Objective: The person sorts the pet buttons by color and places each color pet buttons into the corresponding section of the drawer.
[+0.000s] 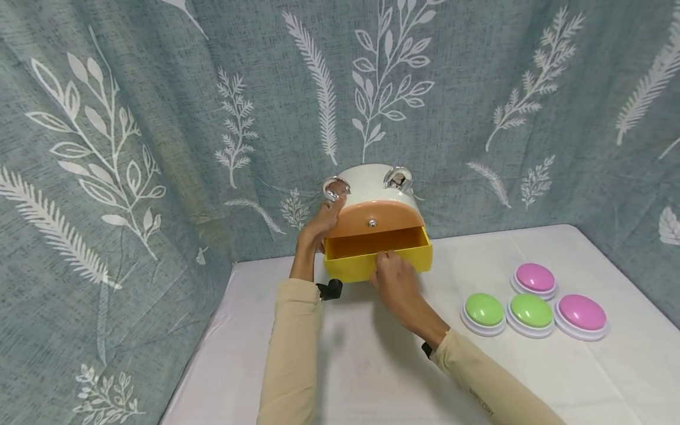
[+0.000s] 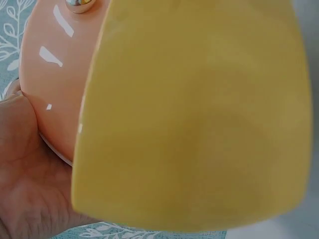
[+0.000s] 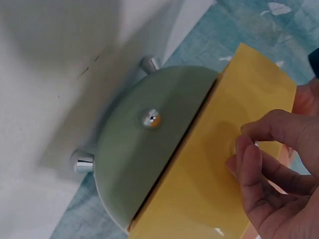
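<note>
A small rounded drawer cabinet [image 1: 369, 183] with a white shell and silver ring-shaped ears stands at the far side of the table. Its yellow drawer [image 1: 350, 268] is pulled partway out, and the inside that shows holds nothing. Above it the orange drawer [image 1: 395, 215] is closed; the green drawer [image 3: 129, 164] below, with a round silver knob [image 3: 151, 118], is closed too. My left hand [image 1: 321, 223] holds the cabinet's left side beneath one ear, its fingers partly hidden behind. With bent fingers, my right hand [image 1: 397, 282] pinches the yellow drawer's front at its middle, where fingers cover the knob.
To the right on the white-covered table [image 1: 340, 366] sit several dome push buttons, among them a green button [image 1: 484, 309] and a pink button [image 1: 582, 311]. A patterned teal curtain [image 1: 265, 118] hangs close behind the cabinet and along the left.
</note>
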A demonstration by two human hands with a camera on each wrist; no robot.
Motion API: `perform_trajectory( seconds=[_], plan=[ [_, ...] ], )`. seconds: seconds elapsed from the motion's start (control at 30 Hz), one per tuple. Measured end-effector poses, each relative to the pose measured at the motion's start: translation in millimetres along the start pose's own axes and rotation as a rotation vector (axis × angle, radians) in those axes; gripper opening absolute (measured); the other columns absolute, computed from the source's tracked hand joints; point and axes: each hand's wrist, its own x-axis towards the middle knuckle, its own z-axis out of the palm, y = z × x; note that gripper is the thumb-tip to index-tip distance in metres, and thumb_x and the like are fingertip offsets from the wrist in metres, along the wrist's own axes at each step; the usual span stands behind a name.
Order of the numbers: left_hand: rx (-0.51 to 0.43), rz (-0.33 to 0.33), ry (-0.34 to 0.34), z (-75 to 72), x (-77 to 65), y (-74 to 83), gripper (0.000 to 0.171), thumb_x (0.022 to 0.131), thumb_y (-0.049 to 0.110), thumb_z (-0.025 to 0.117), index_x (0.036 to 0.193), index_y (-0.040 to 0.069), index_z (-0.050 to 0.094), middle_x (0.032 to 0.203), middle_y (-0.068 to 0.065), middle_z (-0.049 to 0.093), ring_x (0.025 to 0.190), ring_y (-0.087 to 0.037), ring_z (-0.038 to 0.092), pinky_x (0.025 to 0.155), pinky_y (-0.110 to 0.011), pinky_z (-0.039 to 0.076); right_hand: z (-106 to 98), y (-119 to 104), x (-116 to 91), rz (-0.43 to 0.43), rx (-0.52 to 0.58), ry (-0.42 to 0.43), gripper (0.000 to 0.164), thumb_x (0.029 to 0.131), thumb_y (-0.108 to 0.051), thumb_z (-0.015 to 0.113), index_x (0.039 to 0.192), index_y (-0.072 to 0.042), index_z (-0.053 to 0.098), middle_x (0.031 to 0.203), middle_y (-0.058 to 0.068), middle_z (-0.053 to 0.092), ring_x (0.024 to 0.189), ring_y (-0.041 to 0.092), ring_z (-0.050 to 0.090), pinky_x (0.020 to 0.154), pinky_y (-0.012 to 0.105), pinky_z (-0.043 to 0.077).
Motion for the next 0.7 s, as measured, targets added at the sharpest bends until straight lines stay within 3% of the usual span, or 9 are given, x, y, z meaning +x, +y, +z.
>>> perform_trajectory(
  seconds=[0.07, 0.1, 0.17, 0.2, 0.27, 0.33, 0.43, 0.63, 0.7],
  plan=[
    [0.01, 0.014, 0.001, -0.2, -0.8, -0.2, 0.096, 0.104, 0.072, 0.025, 0.166, 0.011, -0.016, 0.166, -0.022, 0.016, 0.156, -0.049, 0.022, 0.109, -0.085, 0.031, -3.2, -1.2, -4.1, 0.0, 0.014, -0.001, 0.023, 0.086, 0.003, 0.072, 0.07, -0.004, 0.057, 0.062, 0.005, 0.048, 0.056, 0.015, 0.045, 0.05, 0.026, 0.038],
    [0.018, 0.027, 0.005, -0.2, -0.5, -0.5, 0.094, 0.105, 0.071, 0.024, 0.165, 0.008, -0.011, 0.154, -0.022, 0.031, 0.148, -0.045, 0.035, 0.108, -0.081, 0.036, -4.6, -1.8, -6.1, -0.002, 0.017, -0.001, 0.023, 0.086, 0.003, 0.071, 0.07, -0.004, 0.057, 0.062, 0.004, 0.047, 0.056, 0.015, 0.045, 0.05, 0.025, 0.037],
    [0.032, 0.055, 0.02, 0.0, 0.2, -1.0, 0.089, 0.106, 0.069, 0.024, 0.16, 0.002, 0.001, 0.117, -0.016, 0.046, 0.11, -0.033, 0.053, 0.097, -0.061, 0.049, -6.8, -2.9, -9.1, 0.0, 0.022, -0.001, 0.023, 0.086, 0.003, 0.071, 0.069, -0.004, 0.057, 0.061, 0.004, 0.046, 0.055, 0.014, 0.044, 0.05, 0.024, 0.036],
    [0.036, 0.065, 0.025, 0.1, 0.7, -1.2, 0.086, 0.106, 0.068, 0.024, 0.156, 0.0, 0.006, 0.102, -0.011, 0.042, 0.092, -0.027, 0.048, 0.089, -0.053, 0.048, -7.6, -3.4, -10.5, 0.0, 0.018, -0.002, 0.022, 0.086, 0.003, 0.071, 0.069, -0.003, 0.057, 0.061, 0.004, 0.047, 0.055, 0.014, 0.044, 0.05, 0.024, 0.036],
    [0.043, 0.067, 0.025, 0.3, 0.9, -1.0, 0.086, 0.106, 0.069, 0.024, 0.156, 0.0, 0.006, 0.106, -0.014, 0.047, 0.091, -0.027, 0.048, 0.087, -0.052, 0.049, -9.9, -4.8, -12.9, 0.008, 0.019, -0.009, 0.021, 0.086, 0.003, 0.071, 0.07, -0.003, 0.059, 0.062, 0.004, 0.047, 0.054, 0.014, 0.044, 0.049, 0.024, 0.036],
    [0.036, 0.053, 0.017, 0.5, 0.6, -0.7, 0.09, 0.106, 0.07, 0.024, 0.162, 0.003, 0.0, 0.137, -0.025, 0.047, 0.11, -0.036, 0.056, 0.095, -0.057, 0.051, -12.2, -6.4, -15.0, 0.02, 0.028, -0.023, 0.019, 0.086, 0.002, 0.072, 0.072, -0.002, 0.06, 0.062, 0.004, 0.048, 0.055, 0.013, 0.044, 0.05, 0.023, 0.036],
    [0.023, 0.024, 0.001, 1.1, -0.8, -0.1, 0.096, 0.105, 0.071, 0.025, 0.166, 0.011, -0.018, 0.174, -0.021, -0.003, 0.156, -0.049, 0.022, 0.109, -0.083, 0.033, -15.0, -8.5, -17.2, 0.033, 0.032, -0.044, 0.016, 0.086, 0.001, 0.074, 0.075, -0.002, 0.063, 0.063, 0.004, 0.05, 0.056, 0.014, 0.046, 0.051, 0.023, 0.037],
    [0.005, 0.066, 0.003, 3.9, 0.3, -0.6, 0.09, 0.108, 0.065, 0.025, 0.163, 0.002, -0.008, 0.164, -0.023, 0.008, 0.138, -0.034, 0.03, 0.119, -0.063, 0.032, -16.3, -13.7, -19.4, 0.052, -0.006, -0.057, 0.013, 0.087, -0.002, 0.077, 0.079, 0.0, 0.066, 0.066, 0.006, 0.055, 0.057, 0.015, 0.048, 0.053, 0.024, 0.041],
    [0.0, 0.07, 0.006, 3.9, -0.2, -0.8, 0.09, 0.108, 0.065, 0.024, 0.164, 0.003, -0.011, 0.168, -0.022, 0.004, 0.145, -0.035, 0.027, 0.123, -0.061, 0.028, -16.4, -16.6, -20.6, 0.048, -0.019, -0.071, 0.011, 0.088, -0.005, 0.078, 0.084, 0.001, 0.069, 0.068, 0.006, 0.058, 0.058, 0.015, 0.05, 0.054, 0.023, 0.044]
  ],
)
